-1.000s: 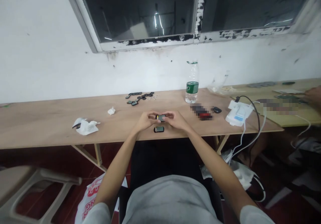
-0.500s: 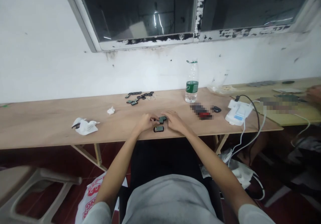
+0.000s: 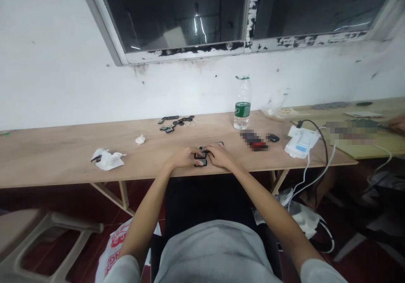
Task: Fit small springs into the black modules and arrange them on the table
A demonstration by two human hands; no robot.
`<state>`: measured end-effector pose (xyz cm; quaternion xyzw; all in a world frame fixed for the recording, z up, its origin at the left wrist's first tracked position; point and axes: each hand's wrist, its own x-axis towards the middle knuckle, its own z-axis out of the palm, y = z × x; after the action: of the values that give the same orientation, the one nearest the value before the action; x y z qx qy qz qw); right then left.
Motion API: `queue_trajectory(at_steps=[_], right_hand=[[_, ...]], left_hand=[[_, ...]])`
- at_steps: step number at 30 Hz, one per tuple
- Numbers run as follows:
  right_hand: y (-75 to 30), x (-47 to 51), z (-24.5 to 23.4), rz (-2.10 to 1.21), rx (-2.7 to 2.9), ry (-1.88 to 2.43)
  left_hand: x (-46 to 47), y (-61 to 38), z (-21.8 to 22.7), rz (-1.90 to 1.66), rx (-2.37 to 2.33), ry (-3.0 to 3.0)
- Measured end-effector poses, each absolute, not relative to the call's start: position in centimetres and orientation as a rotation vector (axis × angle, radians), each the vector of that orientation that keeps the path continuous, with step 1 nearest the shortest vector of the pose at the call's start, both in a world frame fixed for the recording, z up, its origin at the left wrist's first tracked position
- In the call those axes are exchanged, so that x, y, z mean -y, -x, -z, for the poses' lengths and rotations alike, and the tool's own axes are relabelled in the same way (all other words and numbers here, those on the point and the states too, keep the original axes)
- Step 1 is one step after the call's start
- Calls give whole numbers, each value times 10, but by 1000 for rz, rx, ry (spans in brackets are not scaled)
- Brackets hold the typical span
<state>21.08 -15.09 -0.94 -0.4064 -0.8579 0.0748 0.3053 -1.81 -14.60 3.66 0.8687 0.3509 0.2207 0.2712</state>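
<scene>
At the table's near edge, my left hand [image 3: 182, 157] and my right hand [image 3: 220, 156] meet over a small stack of black-rimmed rectangular modules [image 3: 200, 157]. Fingers of both hands press on the stack from either side and hide most of it. A thin grey curved piece [image 3: 219, 143] lies just beyond my right hand. Further back sits a scattered group of small dark pieces [image 3: 175, 123], out of reach of my fingers.
The wooden table [image 3: 63, 160] holds crumpled tissues [image 3: 107, 159], a green-labelled water bottle [image 3: 242, 105], blurred objects [image 3: 255, 140] and a white charger [image 3: 301, 144] with cables. A co-worker's hand [image 3: 398, 123] is at the far right. A window and wall stand behind.
My hands have closed in from either side over the small modules, which lay uncovered on the table before. The co-worker's hand has drawn further right.
</scene>
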Motion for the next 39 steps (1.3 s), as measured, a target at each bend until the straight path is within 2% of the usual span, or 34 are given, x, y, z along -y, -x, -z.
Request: queue_trajectory(at_steps=[16,22,27,33,39], right_hand=[[-210,147,13,-164,2215,1157],[-210,142,11,-194,1916,1101],[-213,138,8,-315,1660,1059],[-214,138,2,-640,1527,889],[-213,137,3,-677,1491,880]], left_hand=[[143,12,-30,-536,-943,-2425],[145,1,-22,-618,-1033,-2489],[141,2,-20,-664,-1064,-2467],[121,33,-14,-772,-1174,-2401],[108,53,-6,-670,-1191,-2354]])
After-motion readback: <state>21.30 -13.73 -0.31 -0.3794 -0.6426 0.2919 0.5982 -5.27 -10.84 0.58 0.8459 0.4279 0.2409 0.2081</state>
